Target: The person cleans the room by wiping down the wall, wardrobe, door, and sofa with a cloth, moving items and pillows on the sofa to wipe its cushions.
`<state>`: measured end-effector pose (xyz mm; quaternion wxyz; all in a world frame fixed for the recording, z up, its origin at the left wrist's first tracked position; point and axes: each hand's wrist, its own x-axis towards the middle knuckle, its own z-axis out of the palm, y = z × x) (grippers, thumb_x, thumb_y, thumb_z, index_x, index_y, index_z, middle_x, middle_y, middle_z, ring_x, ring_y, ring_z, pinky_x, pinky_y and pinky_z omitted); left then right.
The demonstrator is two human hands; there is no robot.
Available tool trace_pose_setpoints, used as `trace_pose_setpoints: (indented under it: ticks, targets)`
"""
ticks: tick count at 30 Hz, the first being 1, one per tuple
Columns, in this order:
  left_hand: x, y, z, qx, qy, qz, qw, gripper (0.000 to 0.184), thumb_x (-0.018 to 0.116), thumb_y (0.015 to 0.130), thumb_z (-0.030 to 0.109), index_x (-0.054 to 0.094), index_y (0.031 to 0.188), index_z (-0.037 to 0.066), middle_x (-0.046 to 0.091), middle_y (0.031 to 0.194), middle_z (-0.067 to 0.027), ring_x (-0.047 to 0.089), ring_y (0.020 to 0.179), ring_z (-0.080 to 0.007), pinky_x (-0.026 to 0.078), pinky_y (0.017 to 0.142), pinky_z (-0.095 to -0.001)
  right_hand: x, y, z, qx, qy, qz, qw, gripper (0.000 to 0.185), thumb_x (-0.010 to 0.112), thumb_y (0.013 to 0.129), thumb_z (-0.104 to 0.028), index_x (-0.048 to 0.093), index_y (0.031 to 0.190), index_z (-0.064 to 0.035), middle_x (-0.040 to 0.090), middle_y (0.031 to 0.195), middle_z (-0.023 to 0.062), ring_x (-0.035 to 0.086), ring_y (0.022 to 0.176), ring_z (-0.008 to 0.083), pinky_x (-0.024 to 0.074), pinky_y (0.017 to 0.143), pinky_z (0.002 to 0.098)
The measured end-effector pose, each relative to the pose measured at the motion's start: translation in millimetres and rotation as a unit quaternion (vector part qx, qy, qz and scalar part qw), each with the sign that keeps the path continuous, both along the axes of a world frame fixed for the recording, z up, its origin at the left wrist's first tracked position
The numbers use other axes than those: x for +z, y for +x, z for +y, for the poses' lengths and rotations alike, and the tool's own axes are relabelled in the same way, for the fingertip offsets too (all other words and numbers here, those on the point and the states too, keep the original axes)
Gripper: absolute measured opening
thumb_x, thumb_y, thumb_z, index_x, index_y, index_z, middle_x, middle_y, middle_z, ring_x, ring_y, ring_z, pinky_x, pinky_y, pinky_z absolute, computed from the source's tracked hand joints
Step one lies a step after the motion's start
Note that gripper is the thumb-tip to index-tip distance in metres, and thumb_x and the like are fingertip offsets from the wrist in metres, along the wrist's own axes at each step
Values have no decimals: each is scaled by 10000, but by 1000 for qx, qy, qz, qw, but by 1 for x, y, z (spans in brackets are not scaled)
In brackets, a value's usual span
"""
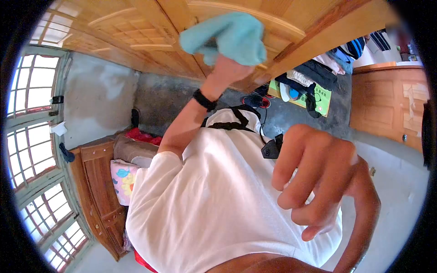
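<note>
A light-blue cloth (236, 38) is bunched in my left hand (231, 70), whose fingers are mostly covered by it. The cloth is held up against the panelled front of a wooden wardrobe (150, 48); whether it touches the wood I cannot tell. A black band (205, 100) circles my left wrist. Close to the camera, my right hand (316, 177) is raised before my white T-shirt (223, 191) with its fingers curled in. Its palm faces away, and nothing shows between the fingers. Beside it, a small black device (272, 148) hangs at my chest on a cord.
Folded clothes (314, 75) lie on a green board or box (322, 102) on the floor to the right. A wooden door (384, 104) stands beyond. Barred windows (38, 82), a wooden bed end (98, 186) and a flowered pillow (123, 179) are on the left.
</note>
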<state>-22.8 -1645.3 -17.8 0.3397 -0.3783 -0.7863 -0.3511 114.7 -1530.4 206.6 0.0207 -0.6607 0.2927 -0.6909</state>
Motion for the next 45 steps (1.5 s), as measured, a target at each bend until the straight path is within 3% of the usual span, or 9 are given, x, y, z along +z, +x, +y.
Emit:
trace_pose_setpoints:
  ticks: [8,10,16,20,23,27,30,36,45]
  targets:
    - [-55,25,48,-139,-91,-101,981,493,573,904,353,553,1340,124,528,1401,-144,494,1286,-350,365,1109,-462,0,18,2,-51,20,17,998,477,748,837,-110,636,1261,-296,644,752,81,599,597,168,443,507,249]
    - [-79,21,35,-142,-114,-117,976,491,570,901,336,561,1341,119,511,1432,-142,479,1315,-334,353,1126,-443,1,20,14,-257,166,34,951,330,736,858,-174,684,1180,-219,638,757,72,578,570,165,447,506,257]
    - [-124,20,-36,-166,-225,-363,889,538,546,941,338,468,1422,110,436,1496,-137,413,1369,-314,314,1144,-430,-151,-32,12,-351,393,-333,782,271,633,938,-228,638,1143,-51,657,816,75,604,741,118,482,655,278]
    - [-159,9,-55,-45,-241,-146,958,580,595,894,230,442,1438,99,450,1477,-152,427,1350,-342,339,1128,-433,-289,-55,39,-342,719,-125,593,363,618,938,-236,571,1225,-21,676,853,95,636,801,244,500,755,401]
    - [-105,12,-49,-51,-109,-184,975,538,621,841,170,515,1360,73,510,1410,-165,466,1291,-386,381,1091,-440,-322,-62,35,-262,743,-71,612,377,631,907,-195,559,1225,-4,681,940,141,644,892,269,495,805,427]
    - [0,19,-37,-111,-16,-150,982,471,658,823,169,576,1275,62,588,1304,-155,526,1223,-396,408,1059,-474,-299,-66,24,-464,409,-188,763,445,642,869,-128,526,1272,19,659,1095,190,631,993,257,486,869,419]
    - [52,28,-19,-132,6,7,991,514,691,811,229,573,1285,71,593,1285,-151,527,1224,-401,396,1065,-506,-265,-76,40,-506,507,-141,683,527,635,848,-71,475,1340,26,588,1259,209,588,1110,252,461,948,406]
    - [112,43,17,-192,31,35,980,579,727,775,317,584,1286,87,574,1320,-156,497,1258,-404,360,1104,-511,-192,-50,82,-750,179,-100,629,515,733,741,-186,616,1220,-39,606,1237,204,517,1244,372,382,1053,440]
    - [71,30,10,-204,105,-247,941,552,749,795,242,543,1283,89,588,1249,-161,556,1172,-328,460,994,-404,-161,-70,85,-839,321,93,429,569,711,779,-377,599,1229,-46,547,1304,238,443,1248,472,297,1063,559]
